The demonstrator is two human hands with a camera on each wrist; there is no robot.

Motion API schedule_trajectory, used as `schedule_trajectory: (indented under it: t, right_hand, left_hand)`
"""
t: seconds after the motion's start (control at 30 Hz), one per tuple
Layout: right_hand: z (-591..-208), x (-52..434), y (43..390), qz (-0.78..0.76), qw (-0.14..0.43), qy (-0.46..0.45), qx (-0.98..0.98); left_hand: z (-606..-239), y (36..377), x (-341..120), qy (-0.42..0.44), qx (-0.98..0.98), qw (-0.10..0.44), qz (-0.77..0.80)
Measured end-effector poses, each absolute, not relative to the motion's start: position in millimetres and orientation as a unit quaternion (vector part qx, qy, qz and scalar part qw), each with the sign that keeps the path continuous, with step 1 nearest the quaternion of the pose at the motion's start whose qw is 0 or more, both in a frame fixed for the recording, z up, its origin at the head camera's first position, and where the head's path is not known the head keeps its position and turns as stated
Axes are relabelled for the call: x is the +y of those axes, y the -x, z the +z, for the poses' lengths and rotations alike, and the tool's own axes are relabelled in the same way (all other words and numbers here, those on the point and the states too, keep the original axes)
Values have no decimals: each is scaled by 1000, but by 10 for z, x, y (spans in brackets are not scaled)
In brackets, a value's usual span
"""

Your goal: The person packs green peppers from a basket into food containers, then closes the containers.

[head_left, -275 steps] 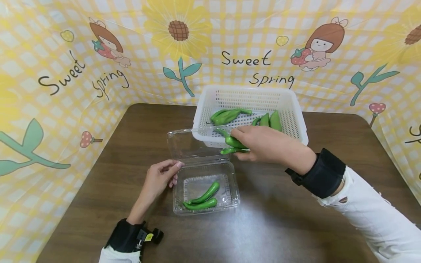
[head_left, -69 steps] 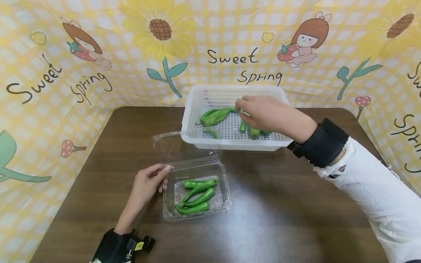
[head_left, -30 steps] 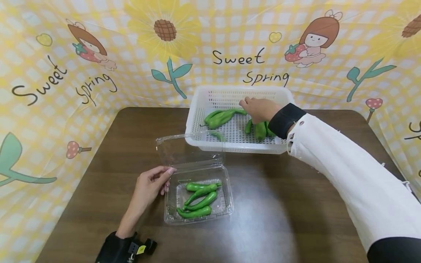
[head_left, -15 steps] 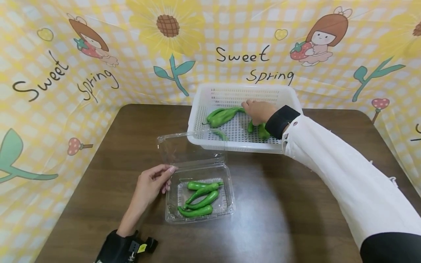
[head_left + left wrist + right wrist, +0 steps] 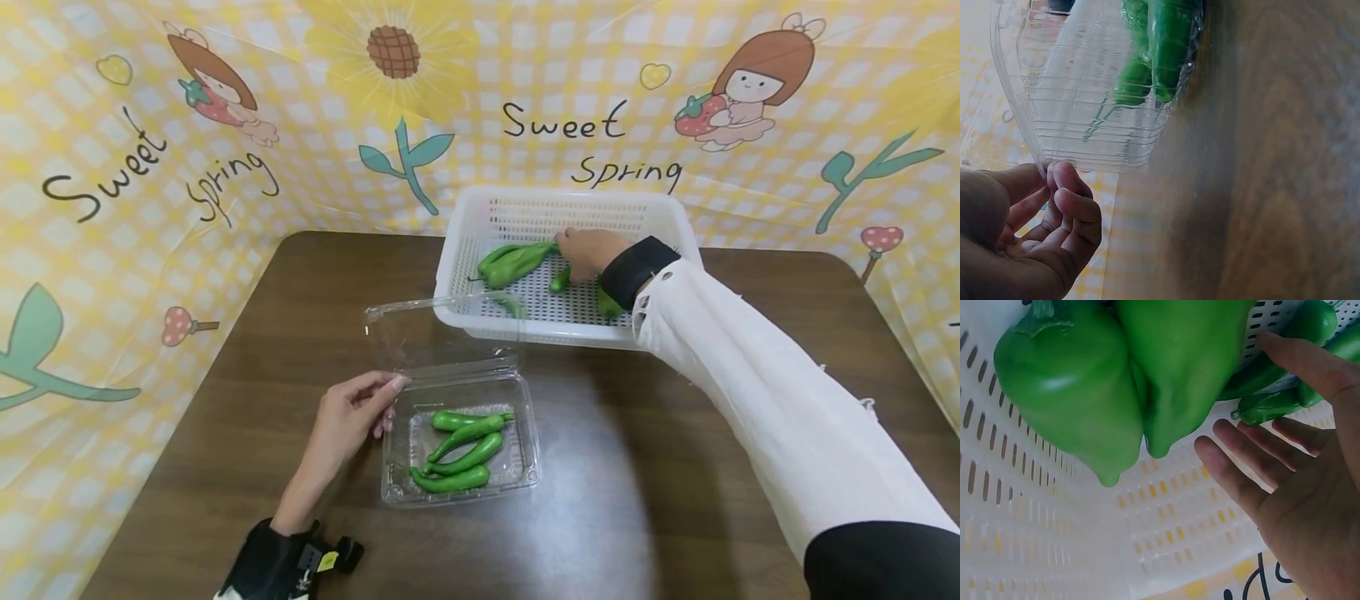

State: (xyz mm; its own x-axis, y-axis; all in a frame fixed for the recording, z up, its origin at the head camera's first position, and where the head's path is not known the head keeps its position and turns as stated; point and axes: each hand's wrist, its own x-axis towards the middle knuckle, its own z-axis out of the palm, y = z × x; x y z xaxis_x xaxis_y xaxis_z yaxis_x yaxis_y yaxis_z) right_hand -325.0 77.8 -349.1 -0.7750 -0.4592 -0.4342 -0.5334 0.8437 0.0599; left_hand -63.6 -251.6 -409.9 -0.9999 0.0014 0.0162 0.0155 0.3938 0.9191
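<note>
Left hand (image 5: 354,415): thumb and fingers pinching one clear box (image 5: 480,396); four green peppers (image 5: 476,454) inside, right of those fingers. Right hand (image 5: 1310,503): fingers apart, inside one white basket (image 5: 555,333); two large peppers (image 5: 1072,406) near the fingertips, smaller peppers (image 5: 1269,406) near the thumb.

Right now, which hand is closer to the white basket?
Right. The right hand is reaching inside the white basket. The left hand is outside it, on the near side, pinching the edge of the clear box.
</note>
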Motion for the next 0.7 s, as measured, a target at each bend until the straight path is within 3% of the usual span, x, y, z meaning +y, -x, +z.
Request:
schedule_trajectory:
  t: [0.7]
  right_hand:
    - [-3595, 764, 3234, 80, 156, 290, 941]
  left_hand:
    - [-4094, 639, -2509, -1, -832, 10, -554]
